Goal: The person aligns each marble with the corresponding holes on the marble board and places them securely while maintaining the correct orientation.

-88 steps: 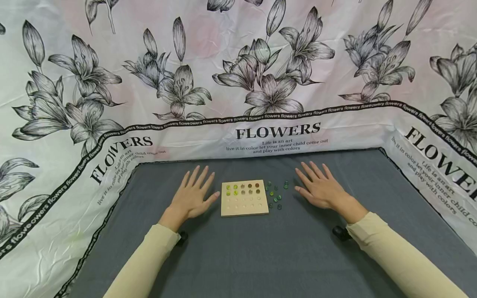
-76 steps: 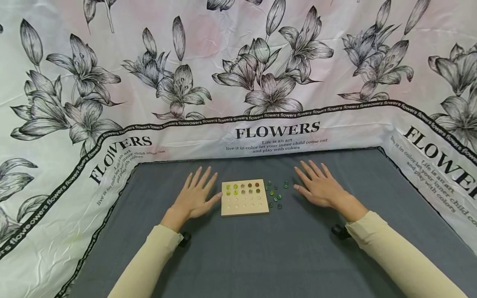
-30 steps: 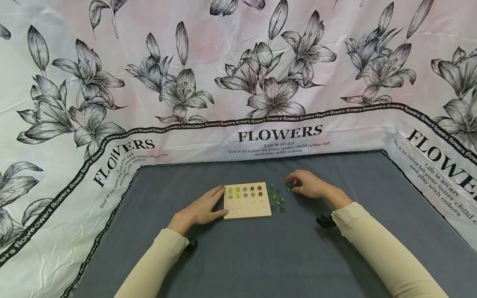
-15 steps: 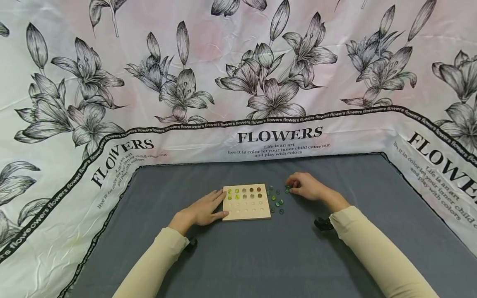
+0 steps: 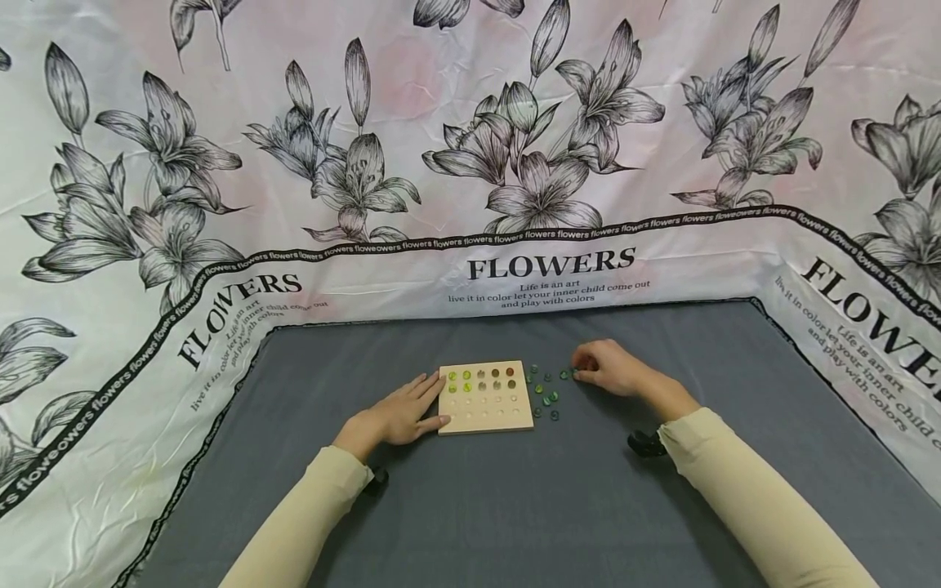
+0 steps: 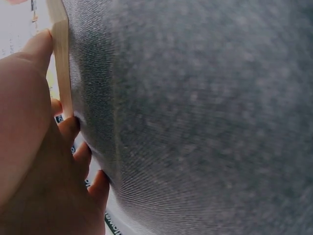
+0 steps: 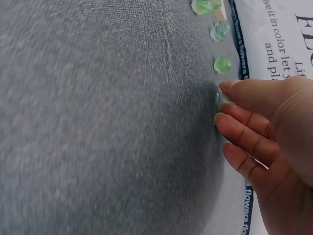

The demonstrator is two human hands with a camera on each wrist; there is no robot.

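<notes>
A pale wooden board with rows of holes lies on the grey cloth. Its two far rows hold marbles, yellow-green at the left and brownish to reddish at the right; the near rows show bare holes. My left hand rests at the board's left side, thumb on the near corner and extended fingers by the far left edge. To the right of the board, my right hand pinches a clear glass marble between thumb and index finger, close to the cloth. A green marble lies just beside those fingertips.
Several loose greenish marbles lie scattered between the board and my right hand. Grey cloth covers the table. A white flower-printed sheet stands along the back and both sides.
Both hands were spread flat on either side. The left has come to the board's left edge; the right has curled to the marbles, then shifted slightly right with one pinched.
</notes>
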